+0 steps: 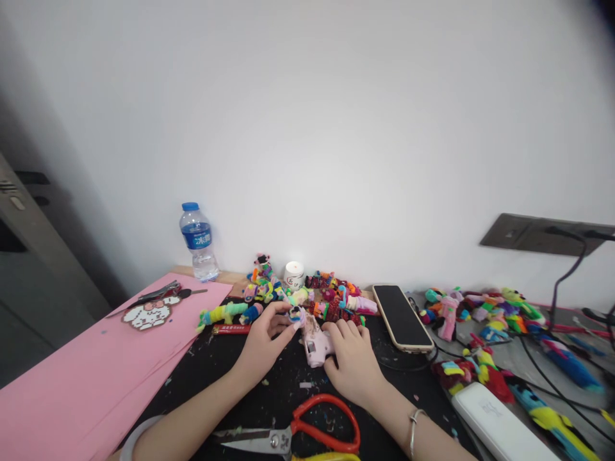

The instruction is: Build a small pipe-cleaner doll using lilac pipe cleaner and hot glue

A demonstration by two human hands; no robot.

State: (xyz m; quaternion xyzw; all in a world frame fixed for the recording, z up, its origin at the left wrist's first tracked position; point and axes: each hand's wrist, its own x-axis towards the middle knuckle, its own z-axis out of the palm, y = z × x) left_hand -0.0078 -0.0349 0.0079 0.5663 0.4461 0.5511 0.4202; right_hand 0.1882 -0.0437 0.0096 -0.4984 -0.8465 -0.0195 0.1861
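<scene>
My left hand (262, 341) pinches a small fuzzy pipe-cleaner piece (296, 314), pale lilac with dark and yellow bits, between thumb and fingers. Just to its right lies a pink hot glue gun (316, 346) on the black mat, its brownish nozzle end pointing away from me. My right hand (354, 358) is curled over the glue gun's handle, whose far part is hidden under the fingers. The held piece is close to the nozzle end; I cannot tell whether they touch.
Red-handled scissors (324, 419) lie in front. Behind are pipe-cleaner figures (262, 288), a small white cup (294, 275) and a phone (402, 317). Pink sheets (110, 365) and a water bottle (198, 243) are left; a white power bank (500, 422) and cables are right.
</scene>
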